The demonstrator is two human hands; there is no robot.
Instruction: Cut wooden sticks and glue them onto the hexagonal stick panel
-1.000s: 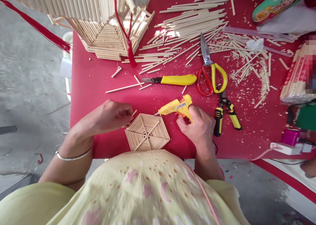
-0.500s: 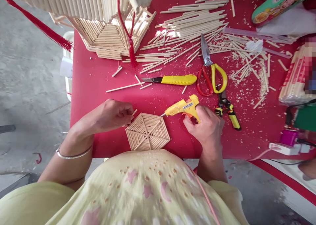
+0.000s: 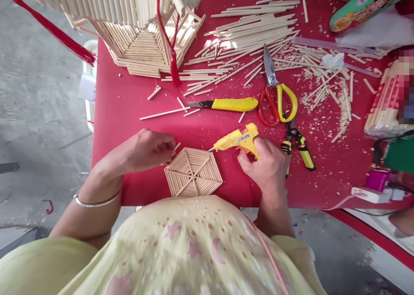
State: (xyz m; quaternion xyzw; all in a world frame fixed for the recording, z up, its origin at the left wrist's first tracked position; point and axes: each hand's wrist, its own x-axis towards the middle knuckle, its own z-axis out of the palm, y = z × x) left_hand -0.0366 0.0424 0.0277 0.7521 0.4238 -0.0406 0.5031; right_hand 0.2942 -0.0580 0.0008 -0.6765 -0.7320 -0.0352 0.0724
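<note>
A hexagonal panel [image 3: 194, 173] of thin wooden sticks lies flat on the red table near its front edge. My right hand [image 3: 267, 161] is wrapped round the handle of a yellow hot glue gun [image 3: 236, 138]; its metal nozzle is at the panel's upper right corner, and I cannot tell whether it touches. At the panel's upper left side, my left hand [image 3: 158, 148] pinches a short wooden stick [image 3: 176, 146], whose end pokes out past the fingers. The fingertips of that hand are partly hidden.
Beyond the hands lie a yellow utility knife [image 3: 234, 105], scissors [image 3: 274, 88] and pliers [image 3: 302, 146]. Loose sticks [image 3: 255, 32] and chips cover the back of the red table [image 3: 119, 101]. A stick-built structure [image 3: 139, 47] with red tassels stands at the back left.
The glue gun has shifted slightly left along the panel's upper edge with my right hand. My left hand and the panel have hardly moved.
</note>
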